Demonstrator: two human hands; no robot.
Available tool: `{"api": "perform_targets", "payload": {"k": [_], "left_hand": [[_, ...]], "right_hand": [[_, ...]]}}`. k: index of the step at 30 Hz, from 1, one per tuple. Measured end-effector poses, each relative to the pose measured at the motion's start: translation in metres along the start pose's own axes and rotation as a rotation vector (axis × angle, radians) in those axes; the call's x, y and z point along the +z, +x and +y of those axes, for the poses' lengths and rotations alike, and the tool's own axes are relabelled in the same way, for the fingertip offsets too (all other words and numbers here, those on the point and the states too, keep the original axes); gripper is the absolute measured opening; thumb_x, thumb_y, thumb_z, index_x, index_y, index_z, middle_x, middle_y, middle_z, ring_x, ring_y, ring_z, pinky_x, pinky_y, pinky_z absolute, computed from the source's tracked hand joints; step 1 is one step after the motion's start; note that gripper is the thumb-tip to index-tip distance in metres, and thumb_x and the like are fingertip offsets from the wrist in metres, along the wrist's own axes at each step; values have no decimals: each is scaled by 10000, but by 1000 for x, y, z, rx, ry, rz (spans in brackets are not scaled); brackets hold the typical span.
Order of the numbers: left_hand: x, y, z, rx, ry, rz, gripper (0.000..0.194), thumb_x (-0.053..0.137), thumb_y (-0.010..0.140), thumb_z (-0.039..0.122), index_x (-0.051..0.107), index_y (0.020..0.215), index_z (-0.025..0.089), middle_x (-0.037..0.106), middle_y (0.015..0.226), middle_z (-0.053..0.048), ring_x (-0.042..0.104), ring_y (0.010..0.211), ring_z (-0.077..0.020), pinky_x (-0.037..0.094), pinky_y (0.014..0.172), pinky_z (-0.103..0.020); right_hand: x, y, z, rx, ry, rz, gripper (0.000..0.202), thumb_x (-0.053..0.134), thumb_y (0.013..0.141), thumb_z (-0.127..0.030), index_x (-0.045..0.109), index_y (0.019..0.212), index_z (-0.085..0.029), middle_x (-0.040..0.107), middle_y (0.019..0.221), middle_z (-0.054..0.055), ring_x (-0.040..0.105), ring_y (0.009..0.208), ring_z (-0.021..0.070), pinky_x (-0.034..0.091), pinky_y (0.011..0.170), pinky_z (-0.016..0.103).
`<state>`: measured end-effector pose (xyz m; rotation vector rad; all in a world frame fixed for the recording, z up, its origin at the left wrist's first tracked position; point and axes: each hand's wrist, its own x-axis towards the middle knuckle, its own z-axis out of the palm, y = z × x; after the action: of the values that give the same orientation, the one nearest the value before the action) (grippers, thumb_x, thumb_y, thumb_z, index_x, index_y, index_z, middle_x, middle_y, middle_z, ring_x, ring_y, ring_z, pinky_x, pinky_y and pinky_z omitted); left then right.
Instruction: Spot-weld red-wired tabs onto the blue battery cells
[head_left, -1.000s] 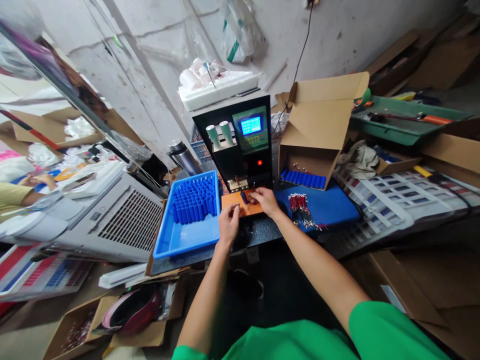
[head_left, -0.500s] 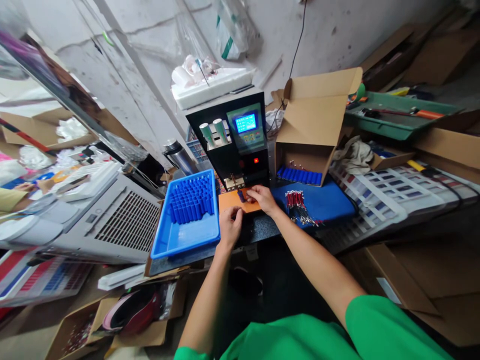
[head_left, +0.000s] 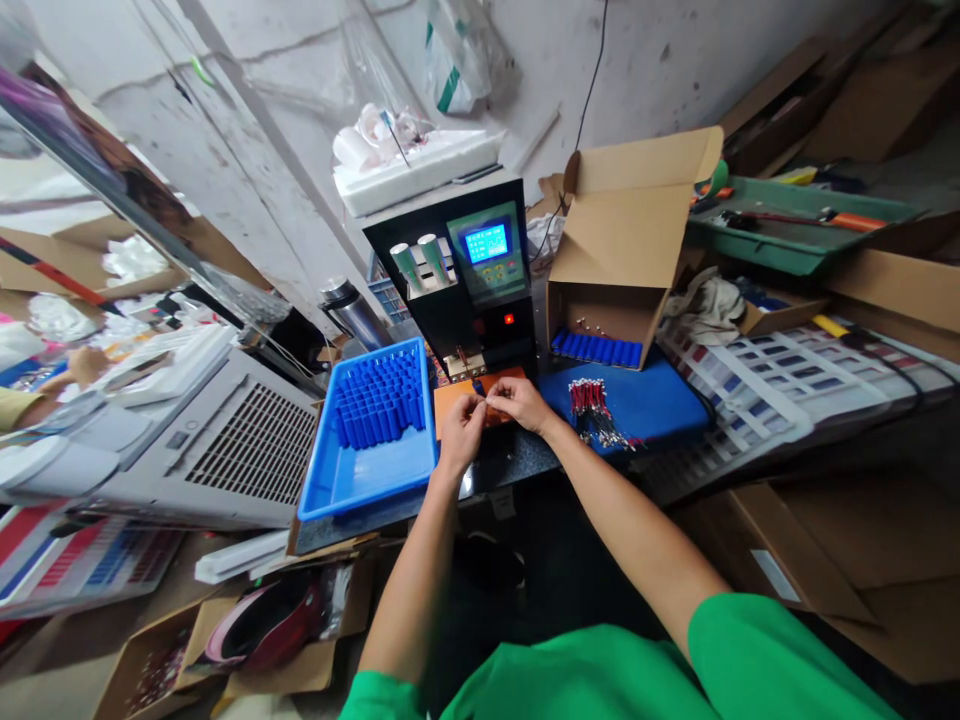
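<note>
Hands (head_left: 463, 430), apart before, now nearly meet, narrowed at blue cylinder (head_left: 478, 386); hold unclear.

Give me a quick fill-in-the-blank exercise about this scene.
1. The left hand and right hand are over a board coloured ____.
2. The person's sleeve is coloured ____.
3. The machine has a lit screen glowing ____.
4. In the picture, the open cardboard box is to the machine's ____.

Missing words: orange; green; blue; right.

scuffed whitewashed wall (head_left: 645, 60) straight ahead, cracked and spotted, clear plastic bag (head_left: 465, 75) hung against it, black cable (head_left: 592, 85) trailing down, slanting metal post (head_left: 142, 218) at left, dull brownish floor (head_left: 56, 655) below
</note>
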<state>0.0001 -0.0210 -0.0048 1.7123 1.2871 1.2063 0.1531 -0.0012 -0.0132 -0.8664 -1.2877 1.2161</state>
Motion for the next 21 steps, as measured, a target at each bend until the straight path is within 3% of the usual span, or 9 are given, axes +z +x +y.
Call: {"api": "perform_targets", "payload": {"k": [4,7,10,12,14,17,21], "left_hand": [[-2,-3,-1,-10,-21,-33,249,607,877,423,611,819,180,605,701,8,557,639,-127,462,618,-249],[-2,-8,1,50,60,66,210,587,892,369,609,788,188,598,721,-6,571,673,-139,493,654,-266],[0,-13,-1,180,218,201,132,613,874,311,664,851,192,645,935,-71,625,937,-202,528,856,-339],[2,-13,-6,251,288,175,177,641,857,286,702,997,197,631,1176,-118,587,1164,-255,488,1009,-408],[4,-10,-12,270,323,75,302,645,857,264,688,1151,211,601,1292,-133,556,1253,-278,464,1058,-443],[6,-4,-19,251,337,-15,381,638,857,243,653,1237,217,638,1237,-131,610,1163,-267,496,1006,-434],[7,-3,-23,207,276,16,444,684,807,248,637,1246,208,678,1068,-100,646,947,-219,526,897,-383]], "right_hand": [[1,1,1,13,9,-15,268,745,678,-432,641,660,-185,629,592,-6,522,555,127,403,569,255],[1,0,1,45,51,6,254,742,675,-418,643,658,-184,606,566,-11,490,516,118,361,516,242],[1,-1,1,104,135,54,256,737,671,-423,640,671,-186,577,538,-20,438,461,105,303,452,233],[0,-1,0,120,177,83,263,737,668,-429,634,671,-187,570,536,-22,416,444,96,285,435,230],[0,0,-1,126,210,118,276,735,671,-440,628,674,-186,572,549,-22,410,443,88,278,430,227],[-1,1,-2,138,282,175,293,736,671,-455,613,683,-189,570,560,-26,425,456,85,277,427,220],[-2,4,-1,158,374,195,298,758,656,-441,599,685,-191,556,554,-35,427,457,78,293,430,212]]}}
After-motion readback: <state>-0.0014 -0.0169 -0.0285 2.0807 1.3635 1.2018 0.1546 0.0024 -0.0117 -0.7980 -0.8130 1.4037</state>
